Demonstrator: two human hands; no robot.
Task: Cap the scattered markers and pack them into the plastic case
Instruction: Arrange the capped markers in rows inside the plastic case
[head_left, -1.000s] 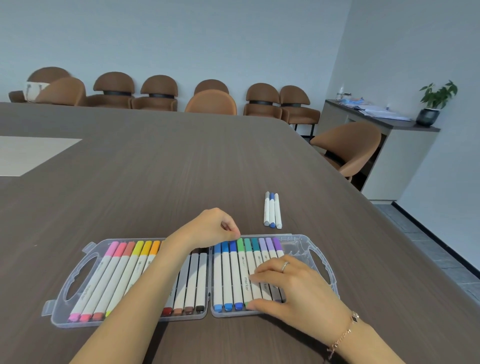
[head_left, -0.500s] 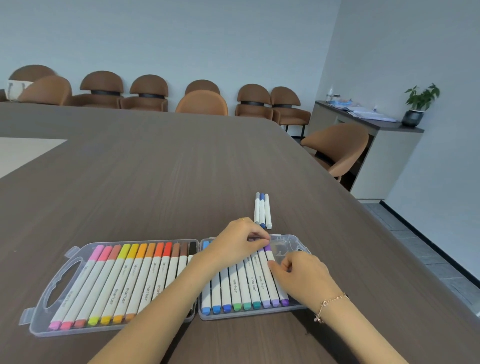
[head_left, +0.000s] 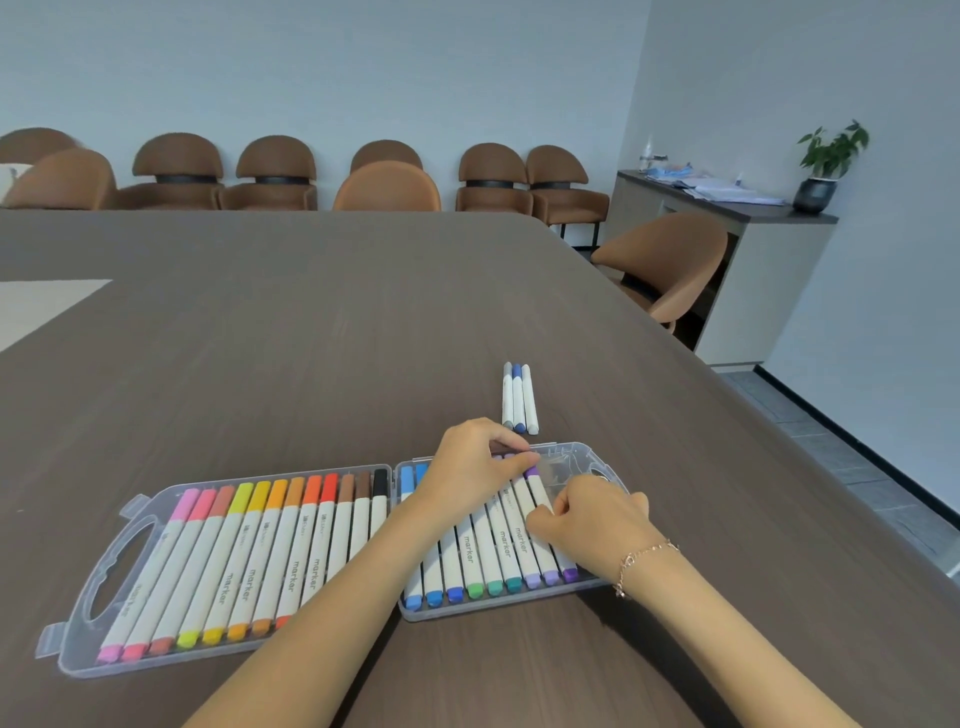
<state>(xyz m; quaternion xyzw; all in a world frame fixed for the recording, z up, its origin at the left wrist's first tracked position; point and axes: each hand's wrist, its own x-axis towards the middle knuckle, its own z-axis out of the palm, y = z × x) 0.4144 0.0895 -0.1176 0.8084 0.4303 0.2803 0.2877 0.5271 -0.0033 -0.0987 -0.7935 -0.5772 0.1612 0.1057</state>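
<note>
Case: I see the clear case (head_left: 605, 462) lying open flat on the table (head_left: 311, 338), two halves side by side, near me.
Left half: full row of capped markers (head_left: 270, 551), pink through black, all parallel.
Right half: blues, greens and purples seated; a bare strip of tray shows at the far right, which I judge to be the room for what is left.
Left hand (head_left: 470, 467): fingers curled at the cap ends of the purple markers, pinching or pressing there; I cannot tell which marker it holds, if any.
Right hand (head_left: 592, 519): loosely fisted, knuckles and fingertips resting on the barrel of the last purple marker (head_left: 537, 491); whether it grips or only presses I cannot tell.
Loose three (head_left: 518, 399): three markers lie together on the table just beyond the case, caps on as far as I can see.
Step in hand: I judge I am seating the last purple marker and squaring the row.
How to do it well: press at both ends together, cap end and tail end, so the barrel drops level; push the row leftward so the gap stays at the right.
Watch for: a marker riding up on its neighbour, which I expect would stop the case closing.
Next: bring in the loose three one at a time, caps pointing the same way as the row.
</note>
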